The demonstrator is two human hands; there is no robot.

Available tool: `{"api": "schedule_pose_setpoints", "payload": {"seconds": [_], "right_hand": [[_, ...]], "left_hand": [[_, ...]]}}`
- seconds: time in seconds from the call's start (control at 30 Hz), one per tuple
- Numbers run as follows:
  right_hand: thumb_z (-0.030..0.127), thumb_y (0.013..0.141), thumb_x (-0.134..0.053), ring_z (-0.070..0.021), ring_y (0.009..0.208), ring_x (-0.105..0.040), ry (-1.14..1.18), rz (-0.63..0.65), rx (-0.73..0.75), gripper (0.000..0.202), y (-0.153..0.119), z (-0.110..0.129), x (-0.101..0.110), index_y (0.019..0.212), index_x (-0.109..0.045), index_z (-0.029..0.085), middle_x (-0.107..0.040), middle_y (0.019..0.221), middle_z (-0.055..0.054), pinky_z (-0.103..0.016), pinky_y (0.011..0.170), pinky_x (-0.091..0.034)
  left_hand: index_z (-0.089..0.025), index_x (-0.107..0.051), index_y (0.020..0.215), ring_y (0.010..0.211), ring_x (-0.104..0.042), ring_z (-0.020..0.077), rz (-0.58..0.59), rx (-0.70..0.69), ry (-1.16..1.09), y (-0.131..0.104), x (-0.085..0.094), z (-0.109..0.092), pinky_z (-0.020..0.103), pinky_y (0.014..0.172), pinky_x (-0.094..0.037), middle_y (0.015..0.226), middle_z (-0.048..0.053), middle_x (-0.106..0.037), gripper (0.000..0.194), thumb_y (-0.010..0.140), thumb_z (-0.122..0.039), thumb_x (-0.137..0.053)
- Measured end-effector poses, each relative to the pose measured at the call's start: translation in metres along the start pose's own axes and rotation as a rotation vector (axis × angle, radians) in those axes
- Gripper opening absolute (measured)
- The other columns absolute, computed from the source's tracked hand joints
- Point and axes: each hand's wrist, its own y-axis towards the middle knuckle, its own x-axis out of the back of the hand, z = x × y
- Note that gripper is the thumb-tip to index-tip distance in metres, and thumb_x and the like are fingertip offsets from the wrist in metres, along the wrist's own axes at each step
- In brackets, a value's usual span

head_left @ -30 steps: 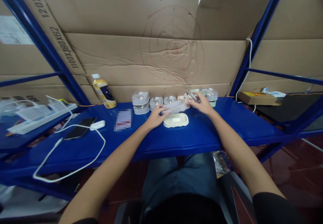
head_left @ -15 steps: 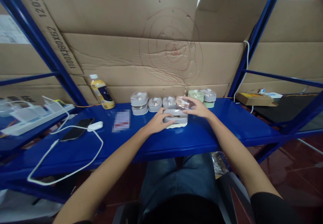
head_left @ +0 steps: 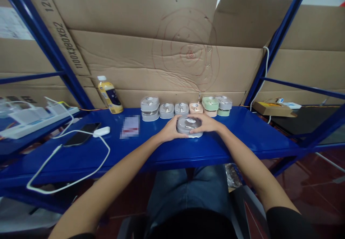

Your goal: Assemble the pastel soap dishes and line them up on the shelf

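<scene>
Cupping the grey box (head_left: 189,122) from both ends, we've got our left hand (head_left: 170,129) wrapped round its left side, thumb along the near face, and our right hand (head_left: 208,123) curled round the other side, thumb across the front. Neither hand is spread wide; the box is hugged between them, though the far fingertips are too hidden to tell how hard they press. It's on the blue table (head_left: 161,157), right inside the grip, with a sliver of white base (head_left: 197,135) under its near edge. Looks to us like the seating step, squaring the upper part onto that base; can't tell if it's fully home. We'd say the next move calls for even downward pressure and a look at the near rim before letting go. Just beyond the grip: two single grey boxes (head_left: 166,111) ahead-left, a peach box (head_left: 196,107) behind, a green box (head_left: 210,103) stacked ahead-right.
</scene>
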Motion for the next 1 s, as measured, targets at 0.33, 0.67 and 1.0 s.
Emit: {"api": "schedule_pose_setpoints", "payload": {"seconds": [0.33, 0.67, 1.0], "right_hand": [[0.056, 0.072, -0.086, -0.0311, 0.13, -0.062, 0.015, 0.0, 0.054, 0.083, 0.003, -0.002, -0.007, 0.145, -0.06, 0.029, -0.066, 0.142, -0.008, -0.053, 0.114, -0.047], [0.066, 0.075, -0.081, -0.034, 0.125, -0.063, -0.101, -0.007, -0.027, 0.088, 0.001, 0.003, -0.019, 0.151, -0.055, 0.029, -0.065, 0.139, -0.011, -0.054, 0.108, -0.051], [0.055, 0.063, -0.091, -0.0374, 0.138, -0.055, -0.101, 0.078, 0.0, 0.104, -0.006, -0.009, -0.003, 0.154, -0.05, 0.026, -0.057, 0.152, -0.013, -0.057, 0.116, -0.043]], "left_hand": [[-0.019, -0.048, 0.143, 0.132, -0.057, 0.0404, 0.086, -0.073, -0.075, 0.001, 0.008, -0.005, 0.059, 0.113, -0.045, 0.143, 0.018, -0.058, 0.106, 0.055, -0.05, -0.097], [-0.016, -0.038, 0.155, 0.147, -0.044, 0.0438, 0.206, -0.106, 0.111, -0.001, 0.018, 0.002, 0.062, 0.121, -0.035, 0.16, 0.023, -0.044, 0.107, 0.069, -0.054, -0.089], [-0.023, -0.04, 0.155, 0.142, -0.051, 0.0388, 0.171, -0.109, 0.043, 0.001, 0.027, 0.017, 0.059, 0.119, -0.041, 0.156, 0.017, -0.051, 0.098, 0.073, -0.05, -0.087]]}}
